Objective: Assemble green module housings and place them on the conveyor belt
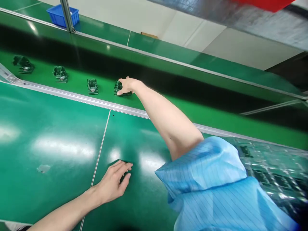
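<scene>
Circuit-board assembly (117,86), one: green, on the green strip (77,85) beyond the metal rail (72,97), partly hidden beneath the right hand (126,86). Thumb at its near side, remaining fingers curved over its far and right portions; the hand spans the piece from above. Whether the grip is firm cannot be told.

Left hand (112,183), one: resting on the green bench (60,179), fingers loosely extended, thumb standing apart, nothing held.

Like assemblies, three: on the same strip, spaced apart in a row to the left, namely a nearest board (92,86), a middle board (60,74) and a farthest board (23,64).

Clear plastic tray (271,160), one: at right, beside the blue sleeve (204,179), dark green boards in its compartments; count uncertain through glare and blur.

Blue bin (57,21), one: upper left, behind a metal post (66,14); a small whitish item shows inside, otherwise contents unclear.
</scene>
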